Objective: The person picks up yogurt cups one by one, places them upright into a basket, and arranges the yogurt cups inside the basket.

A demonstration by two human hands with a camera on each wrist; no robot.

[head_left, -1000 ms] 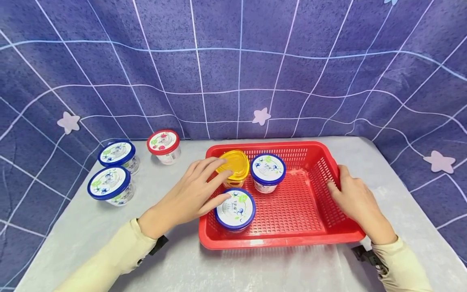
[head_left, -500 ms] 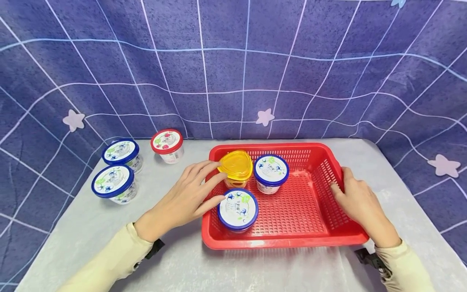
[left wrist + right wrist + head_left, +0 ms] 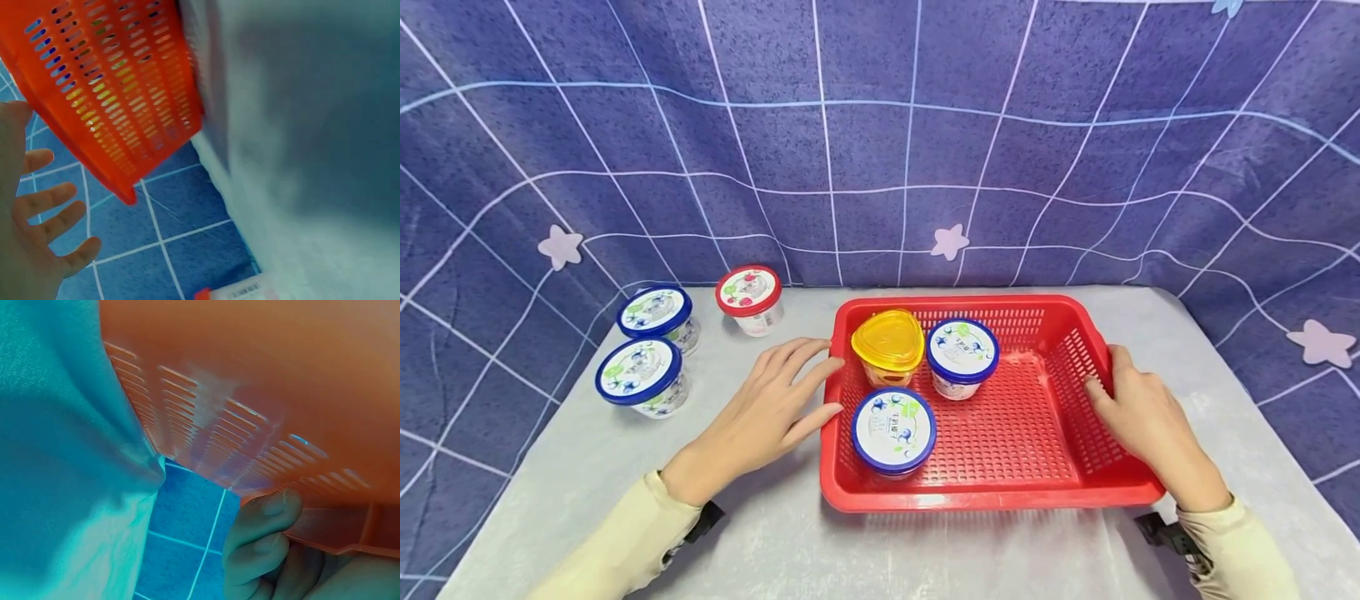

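Observation:
My left hand [image 3: 765, 408] is at the left rim of the red plastic basket [image 3: 992, 498], fingers spread and relaxed, holding nothing. In the left wrist view its fingers [image 3: 53, 199] stand beside the slotted basket wall [image 3: 112, 81]. My right hand [image 3: 1150, 417] grips the basket's right rim, thumb inside. Its curled fingers [image 3: 265, 531] show under the rim in the right wrist view. Inside the basket's left half stand a tub with a yellow lid [image 3: 889, 340] and two blue-lidded tubs, one at the back [image 3: 962, 350] and one in front [image 3: 893, 432].
On the grey-covered table [image 3: 1000, 550], two more blue-lidded tubs, a rear one [image 3: 655, 312] and a nearer one [image 3: 640, 373], stand at the left. A red-lidded tub [image 3: 749, 292] is behind my left hand. A blue gridded curtain [image 3: 880, 167] hangs at the back.
My left hand has drawn back left from over the yellow-lidded and front blue-lidded tubs to the basket's rim. The right hand keeps its grip. The head view has shifted slightly.

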